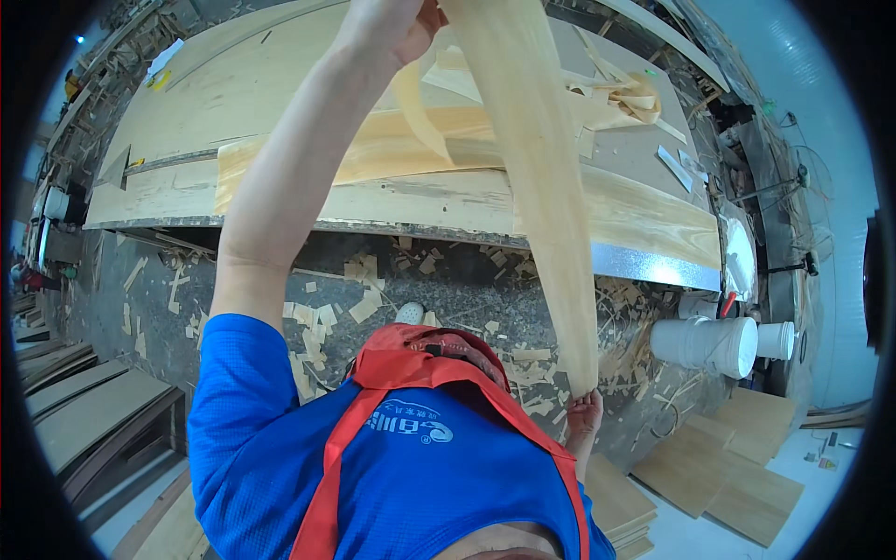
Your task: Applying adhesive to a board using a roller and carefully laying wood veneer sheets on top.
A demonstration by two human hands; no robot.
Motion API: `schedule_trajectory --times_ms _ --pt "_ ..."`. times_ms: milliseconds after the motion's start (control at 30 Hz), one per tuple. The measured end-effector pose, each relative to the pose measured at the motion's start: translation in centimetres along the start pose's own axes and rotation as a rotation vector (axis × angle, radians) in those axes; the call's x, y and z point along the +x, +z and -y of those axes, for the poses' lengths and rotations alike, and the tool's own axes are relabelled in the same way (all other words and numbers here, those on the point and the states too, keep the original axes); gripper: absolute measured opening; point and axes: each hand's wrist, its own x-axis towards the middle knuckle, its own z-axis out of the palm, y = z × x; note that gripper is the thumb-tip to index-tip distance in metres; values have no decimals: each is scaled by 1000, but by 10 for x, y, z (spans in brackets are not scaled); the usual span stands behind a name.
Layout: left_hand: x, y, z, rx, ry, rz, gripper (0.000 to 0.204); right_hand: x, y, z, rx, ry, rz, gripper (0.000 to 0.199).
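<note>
Wooden workbench (233, 93), veneer sheets (392, 149), offcut scraps (625, 98)

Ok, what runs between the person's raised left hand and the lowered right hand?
In the head view, one long pale veneer strip spans from the left hand down to the right hand, crossing the workbench edge and the scrap-littered floor.

Woodworking workshop: long plywood workbench (187, 103), veneer strips (373, 149), offcuts littering floor (317, 317) (white buckets (709, 345) nearby).
</note>
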Motion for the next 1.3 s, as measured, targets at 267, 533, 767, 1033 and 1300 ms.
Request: schedule_trajectory --times_ms 267,533,767,1033,1300 --pt "9 30 -15 121 68 9 15 -7 27 24 -91 -122 -2 36" --pt "12 40 -6 60 42 -115 12 -18 93 49 452 -461 743 45" --pt "56 -66 44 -75 -78 0 32 12 162 11 -155 -929 16 53" --pt "-51 -24 10 55 -43 -245 31 49 256 -129 53 394 461 66" --pt "-87 -29 1 128 47 -316 31 15 387 -201 -79 644 689 85"
